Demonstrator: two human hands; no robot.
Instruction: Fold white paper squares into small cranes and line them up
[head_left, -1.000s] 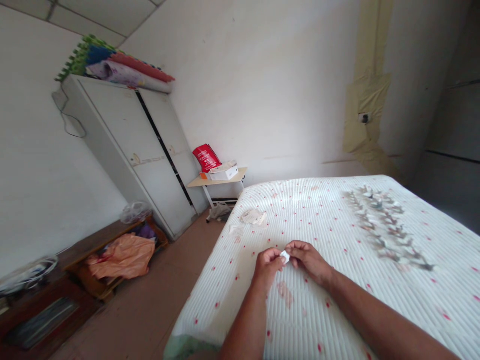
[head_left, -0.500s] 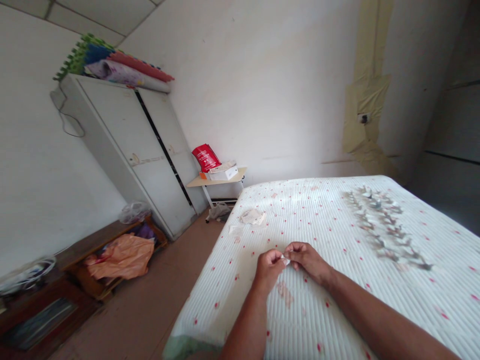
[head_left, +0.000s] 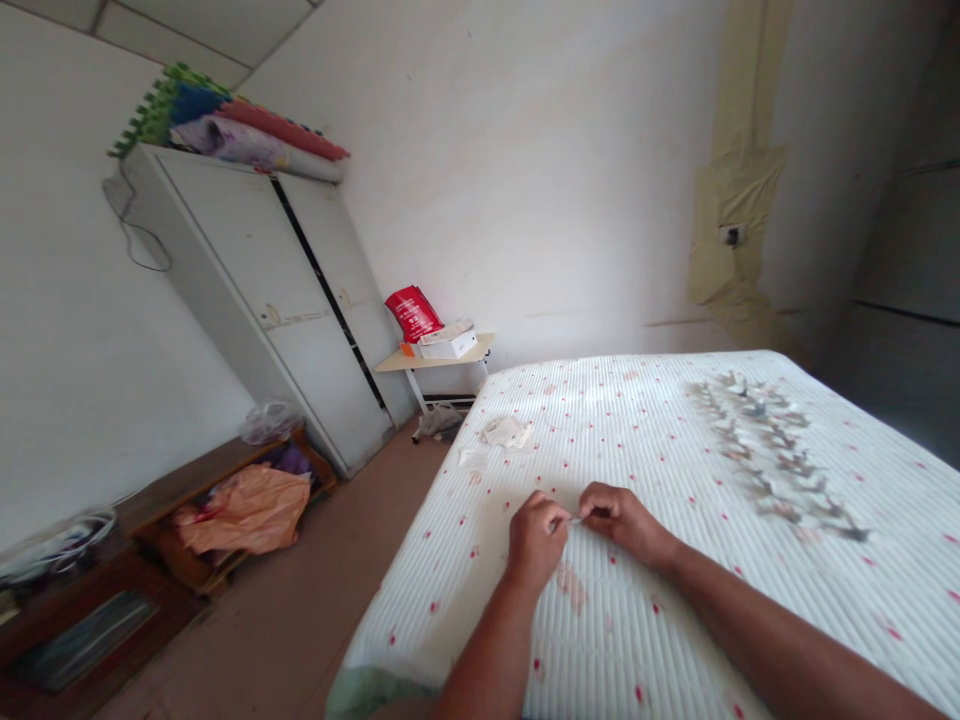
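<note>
Just above the bed, my left hand (head_left: 538, 535) and my right hand (head_left: 621, 515) face each other, both closed in a pinch. A small piece of folded paper (head_left: 574, 519) stretches between their fingertips, mostly hidden by the fingers. To the right, several small folded paper figures that look like cranes (head_left: 791, 463) stand in rows on the quilted bed cover (head_left: 615, 620). Beyond my left hand lies a small stack of paper pieces (head_left: 506, 432) on the same cover.
A small table (head_left: 392, 363) with a red bag (head_left: 413, 313) and a white box (head_left: 450, 346) stands past the bed's far left corner. Left are a grey cabinet (head_left: 232, 240) with rolled mats (head_left: 255, 150) on top, and a low wooden cabinet (head_left: 161, 500) with an orange bag (head_left: 247, 510).
My fingertips have moved slightly apart, and the paper between them now shows as a thin strip. Both hands have turned a little; the rest looks the same.
</note>
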